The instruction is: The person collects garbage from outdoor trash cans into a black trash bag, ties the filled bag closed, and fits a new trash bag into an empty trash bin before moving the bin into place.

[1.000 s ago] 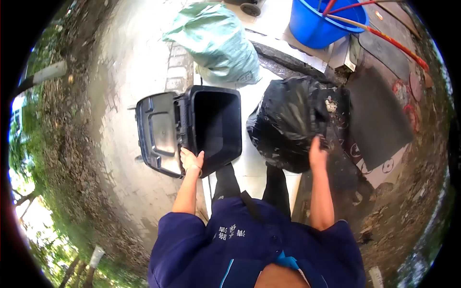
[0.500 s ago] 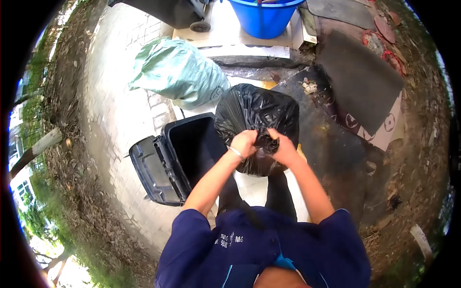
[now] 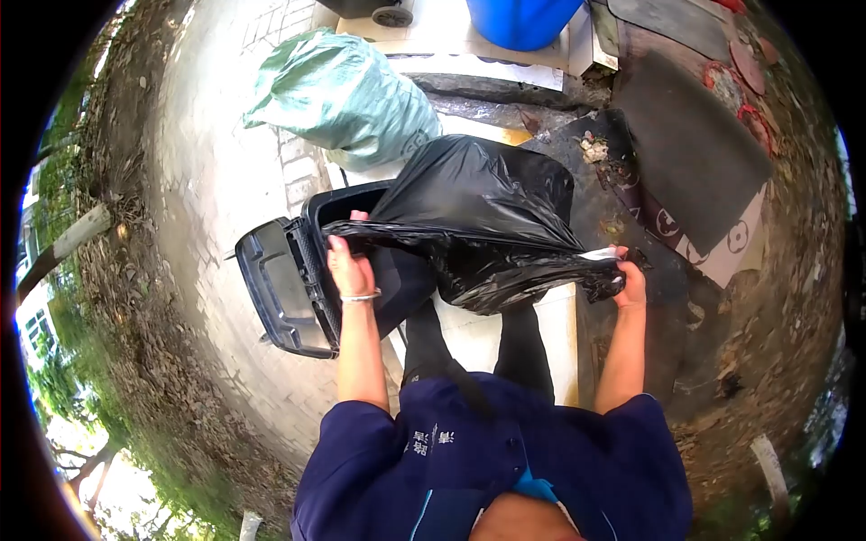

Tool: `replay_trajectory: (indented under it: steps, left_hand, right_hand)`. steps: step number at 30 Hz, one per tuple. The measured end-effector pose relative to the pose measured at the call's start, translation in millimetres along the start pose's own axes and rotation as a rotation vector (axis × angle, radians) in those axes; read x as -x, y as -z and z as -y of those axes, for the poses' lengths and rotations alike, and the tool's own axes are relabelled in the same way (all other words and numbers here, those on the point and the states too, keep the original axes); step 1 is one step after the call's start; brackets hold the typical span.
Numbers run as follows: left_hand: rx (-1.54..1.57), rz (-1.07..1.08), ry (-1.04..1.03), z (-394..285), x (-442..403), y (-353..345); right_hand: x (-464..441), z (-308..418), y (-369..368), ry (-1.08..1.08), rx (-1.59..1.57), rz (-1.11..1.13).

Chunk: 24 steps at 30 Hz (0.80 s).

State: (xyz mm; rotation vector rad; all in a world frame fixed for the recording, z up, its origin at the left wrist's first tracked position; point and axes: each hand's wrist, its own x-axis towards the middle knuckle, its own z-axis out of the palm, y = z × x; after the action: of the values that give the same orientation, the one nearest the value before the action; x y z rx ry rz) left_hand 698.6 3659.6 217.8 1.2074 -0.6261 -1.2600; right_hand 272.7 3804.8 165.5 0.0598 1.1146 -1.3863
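Note:
A full black garbage bag [image 3: 492, 194] stands before my legs, its mouth pulled out wide to both sides. My left hand [image 3: 350, 266] grips the left edge of the mouth, over the open wheelie bin. At the other end, my right hand [image 3: 630, 278] is closed round the bunched right edge, where a bit of white shows. The black wheelie bin [image 3: 397, 279] lies to the left of the bag, partly covered by the stretched plastic. Its lid [image 3: 284, 288] is flung back on the left. What is inside the bag is hidden.
Beyond the bin stands a full pale green woven sack [image 3: 347, 99]. A blue tub [image 3: 523, 18] and a bin wheel [image 3: 392, 16] show at the top edge. Dark mats [image 3: 690, 153] lie on the right. Brick paving [image 3: 203, 225] runs along the left.
My hands have moved far apart, left and right, from the gathered neck of the garbage bag. The mouth is now stretched wide between them. The view has shifted slightly.

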Motion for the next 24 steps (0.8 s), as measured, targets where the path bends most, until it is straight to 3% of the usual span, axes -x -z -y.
replay_trajectory:
  steps: [3,4,6,7,8,10,11,13,15,16,17,19,20,22,24]
  left_hand:
    - [0.19,0.054,0.013,-9.3,-22.9,24.3]
    - [0.28,0.085,0.029,-3.5,-31.8,28.8]
    - [0.343,-0.075,0.097,-11.4,-34.8,-15.9]
    - [0.252,-0.046,0.145,-14.3,-29.7,-29.5]
    - [0.16,-0.017,0.19,-15.4,-24.2,-40.4]
    - [0.128,0.065,0.243,-12.3,-7.7,-57.4]
    - [0.026,0.033,0.254,-8.9,7.6,-74.7]
    - [-0.398,0.325,0.345,5.3,35.2,-88.9]
    - [-0.825,0.606,0.055,36.9,60.4,-103.6]
    - [-0.712,0.789,0.099,22.7,71.3,-124.6]
    - [-0.776,1.044,0.15,16.3,70.2,-137.0]
    - [-0.869,1.276,-0.022,27.4,73.7,-150.4]
    - [-0.838,1.33,-0.138,38.0,75.5,-151.1]
    - [-0.927,1.412,-0.025,49.4,70.0,-151.4]
    - [-1.028,1.391,-0.093,53.8,66.6,-153.6]
  right_hand:
    - [-13.5,-12.0,14.2,0.15,-0.384,-0.014]
    - [-20.0,-18.3,27.0,0.262,-0.563,-0.185]
    - [-18.7,-29.5,36.9,0.43,-0.425,-0.44]
    - [-10.0,-26.0,45.8,0.354,-0.757,-0.095]
    - [-0.1,-10.8,27.9,0.308,-0.926,-0.383]
    - [19.6,6.2,29.0,0.434,-0.912,-0.509]
    - [28.3,11.6,36.1,0.518,-0.771,-0.509]
    - [46.9,22.6,29.2,0.611,-0.41,-0.426]
    - [52.1,19.3,-42.5,0.605,-0.02,-0.307]
    - [55.8,8.4,-75.7,0.72,0.384,-0.126]
    - [48.5,-2.1,-93.0,0.963,1.001,0.03]
    - [38.2,-37.5,-108.3,0.604,0.867,0.371]
    - [35.4,-44.7,-124.3,0.586,0.784,0.367]
    - [27.6,-49.6,-136.6,0.398,0.271,0.329]
    - [25.6,-52.2,-148.0,0.325,-0.115,0.215]
